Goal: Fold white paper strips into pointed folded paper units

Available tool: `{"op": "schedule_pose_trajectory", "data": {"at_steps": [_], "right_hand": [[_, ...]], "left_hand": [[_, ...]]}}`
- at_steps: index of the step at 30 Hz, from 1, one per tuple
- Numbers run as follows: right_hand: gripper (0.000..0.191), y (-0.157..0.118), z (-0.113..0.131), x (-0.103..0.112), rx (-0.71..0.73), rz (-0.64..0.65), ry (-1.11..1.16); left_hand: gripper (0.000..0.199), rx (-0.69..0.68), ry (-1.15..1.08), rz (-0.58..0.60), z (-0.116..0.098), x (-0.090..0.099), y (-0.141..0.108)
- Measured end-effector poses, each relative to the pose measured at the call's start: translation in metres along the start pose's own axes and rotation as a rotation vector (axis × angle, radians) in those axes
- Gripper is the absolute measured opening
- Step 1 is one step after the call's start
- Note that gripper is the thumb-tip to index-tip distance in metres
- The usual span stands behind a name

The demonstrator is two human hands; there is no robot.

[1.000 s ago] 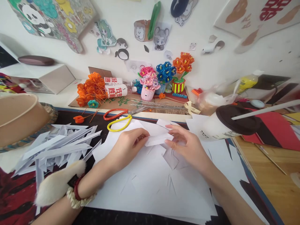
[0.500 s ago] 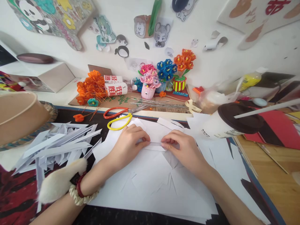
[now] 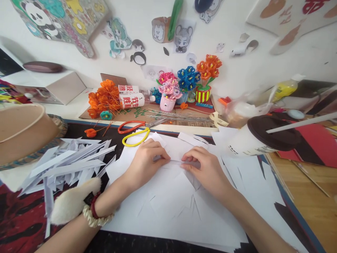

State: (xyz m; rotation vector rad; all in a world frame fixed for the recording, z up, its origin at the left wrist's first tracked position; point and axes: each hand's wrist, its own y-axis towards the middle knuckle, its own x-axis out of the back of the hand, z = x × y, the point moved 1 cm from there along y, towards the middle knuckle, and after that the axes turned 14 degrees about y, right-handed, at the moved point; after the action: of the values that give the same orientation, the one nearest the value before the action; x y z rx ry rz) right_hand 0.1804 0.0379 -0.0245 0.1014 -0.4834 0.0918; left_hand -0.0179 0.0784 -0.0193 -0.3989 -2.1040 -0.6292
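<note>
A narrow white paper strip (image 3: 176,162) stretches between my two hands, low over white paper sheets (image 3: 168,200). My left hand (image 3: 149,160) pinches the strip's left end between thumb and fingers. At its right end, my right hand (image 3: 206,165) has thumb and forefinger closed on the strip. Much of the strip is hidden by the fingers. Scissors with one red and one yellow handle (image 3: 135,137) lie just beyond my left hand. Left of that forearm is a heap of folded paper strips (image 3: 71,161). Loose cut pieces (image 3: 193,138) rest behind the hands.
On the right a cup with a dark lid (image 3: 273,131) and straw leans over the sheets. A tan bowl (image 3: 25,130) stands at the left. Along the back are orange craft flowers (image 3: 104,96), small flower pots (image 3: 167,103), bottles (image 3: 133,100) and thin wires (image 3: 181,116).
The lower flap of the strip, visible earlier as a wider band, now shows as a thin edge between the fingers. Both hands stay almost in place; the view shifts slightly.
</note>
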Motion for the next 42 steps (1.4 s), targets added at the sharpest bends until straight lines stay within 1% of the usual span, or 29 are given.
{"op": "schedule_pose_trajectory", "data": {"at_steps": [4,7,11,14,17,20,22,25,29,35,38,42], "right_hand": [[0.016,0.0,0.001,0.001,-0.038,0.007,0.073],[0.018,-0.001,-0.001,0.0,-0.004,-0.013,0.05],[0.02,-0.005,-0.001,-0.005,0.139,-0.019,-0.08],[0.022,-0.008,0.0,-0.007,0.267,-0.023,-0.155],[0.029,-0.009,0.001,-0.009,0.394,-0.022,-0.236],[0.035,-0.01,0.002,-0.011,0.512,-0.047,-0.344],[0.038,-0.01,0.002,-0.012,0.558,-0.062,-0.403],[0.04,-0.011,0.003,-0.012,0.564,-0.063,-0.45],[0.04,-0.011,0.002,-0.011,0.564,-0.042,-0.456],[0.031,-0.011,-0.002,-0.01,0.572,-0.025,-0.456],[0.03,-0.011,-0.003,-0.01,0.567,-0.025,-0.469],[0.03,-0.011,-0.003,-0.01,0.56,-0.029,-0.451]], "left_hand": [[0.013,-0.013,0.008,-0.011,0.001,-0.001,-0.001],[0.013,-0.048,0.029,-0.016,0.001,-0.002,-0.001],[0.013,-0.127,0.112,-0.059,-0.002,-0.003,-0.003],[0.02,-0.212,0.187,-0.088,-0.003,-0.005,-0.007],[0.025,-0.279,0.264,-0.095,-0.005,-0.006,-0.01],[0.027,-0.294,0.339,-0.124,-0.007,-0.007,-0.012],[0.029,-0.293,0.362,-0.129,-0.008,-0.006,-0.013],[0.031,-0.303,0.373,-0.093,-0.01,-0.003,-0.014],[0.031,-0.344,0.411,-0.033,-0.01,0.001,-0.015],[0.028,-0.385,0.505,0.018,-0.012,0.005,-0.017],[0.026,-0.379,0.553,0.026,-0.014,0.006,-0.017],[0.025,-0.35,0.521,0.027,-0.014,0.005,-0.016]]}}
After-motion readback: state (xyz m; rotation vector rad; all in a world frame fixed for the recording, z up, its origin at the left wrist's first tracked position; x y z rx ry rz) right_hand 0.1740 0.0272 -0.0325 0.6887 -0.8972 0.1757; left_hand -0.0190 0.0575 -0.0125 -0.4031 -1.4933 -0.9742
